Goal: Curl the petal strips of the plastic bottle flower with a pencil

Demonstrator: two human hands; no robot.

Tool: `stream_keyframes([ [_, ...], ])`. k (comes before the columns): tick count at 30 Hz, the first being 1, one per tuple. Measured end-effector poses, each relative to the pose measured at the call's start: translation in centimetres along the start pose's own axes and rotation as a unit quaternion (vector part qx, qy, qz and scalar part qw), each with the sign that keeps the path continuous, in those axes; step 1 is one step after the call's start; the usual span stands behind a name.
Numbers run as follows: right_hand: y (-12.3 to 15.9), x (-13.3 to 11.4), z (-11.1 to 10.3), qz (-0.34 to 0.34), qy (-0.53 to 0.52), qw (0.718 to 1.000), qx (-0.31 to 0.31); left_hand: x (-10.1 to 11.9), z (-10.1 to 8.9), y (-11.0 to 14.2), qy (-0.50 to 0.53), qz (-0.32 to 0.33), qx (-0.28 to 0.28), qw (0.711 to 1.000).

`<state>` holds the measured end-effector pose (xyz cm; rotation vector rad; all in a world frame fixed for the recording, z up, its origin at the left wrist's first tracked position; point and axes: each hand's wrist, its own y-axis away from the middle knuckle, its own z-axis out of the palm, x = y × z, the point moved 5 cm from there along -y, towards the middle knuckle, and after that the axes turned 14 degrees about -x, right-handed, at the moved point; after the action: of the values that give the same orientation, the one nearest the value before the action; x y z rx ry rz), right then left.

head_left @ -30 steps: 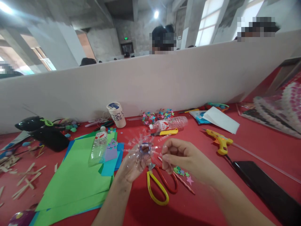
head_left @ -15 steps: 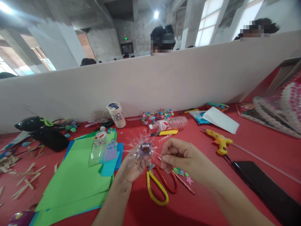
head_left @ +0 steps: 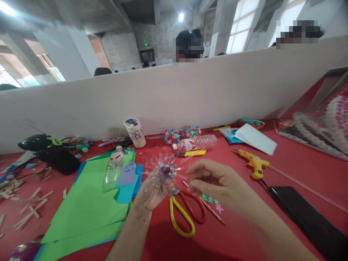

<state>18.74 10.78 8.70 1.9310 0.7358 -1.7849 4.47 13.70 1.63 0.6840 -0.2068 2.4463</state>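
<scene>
My left hand (head_left: 152, 192) is closed around a cut clear plastic bottle top (head_left: 167, 171), its neck ring bluish and its thin strips fanned outward like petals. Just right of those strips is my right hand (head_left: 210, 177), fingers curved and thumb apart, with nothing visible between them. Below the hands lie scissors (head_left: 182, 217) with one yellow and one red handle. Beside them are a pink striped stick (head_left: 213, 210) and several small star cutouts (head_left: 210, 199). A yellow utility knife (head_left: 194, 153) rests beyond the hands, in front of a clear plastic bottle (head_left: 199, 142) on its side.
Green paper sheets (head_left: 84, 206) lie at left under another clear bottle (head_left: 113, 170). A paper cup (head_left: 134, 133) stands near the white partition (head_left: 163, 94). At right are a yellow glue gun (head_left: 254, 163) and a black phone-like slab (head_left: 307, 217). Wooden sticks (head_left: 29, 210) are scattered far left.
The fingers of my right hand have spread apart slightly from a closer pinch. The bottle top has tilted a little in my left hand and shifted slightly left.
</scene>
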Motion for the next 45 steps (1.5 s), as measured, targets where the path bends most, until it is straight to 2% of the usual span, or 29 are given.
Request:
stream_keyframes([
  [6, -0.1, -0.9, 0.5, -0.007, 0.146, 0.989, 0.028, -0.4, -1.6, -0.2, 0.003, -0.005, -0.005, 1.0],
  [11, 0.1, -1.2, 0.4, -0.017, 0.181, 0.982, 0.046, -0.3, -1.3, -0.4, -0.001, -0.011, -0.012, 1.0],
  [16, 0.2, -0.2, -1.1, -0.026, 0.053, 0.996, 0.073, -0.2, -0.3, -0.4, -0.025, -0.014, -0.012, 1.0],
  [21, -0.7, 0.3, -0.9, -0.05, -0.037, 0.998, 0.011, -0.3, -0.6, -0.2, -0.049, -0.01, 0.026, 0.998],
  [30, -1.0, 0.7, -0.8, -0.072, -0.106, 0.991, -0.041, -0.5, -0.5, -0.2, -0.047, -0.026, 0.044, 0.998],
  [38, -1.0, 0.6, -0.8, -0.047, -0.104, 0.993, -0.024, -0.7, -0.6, -0.4, -0.048, -0.026, -0.006, 0.998],
  [45, -1.1, 0.8, -0.5, -0.023, -0.126, 0.99, -0.062, -0.7, -0.7, -0.4, -0.045, -0.024, 0.034, 0.998],
])
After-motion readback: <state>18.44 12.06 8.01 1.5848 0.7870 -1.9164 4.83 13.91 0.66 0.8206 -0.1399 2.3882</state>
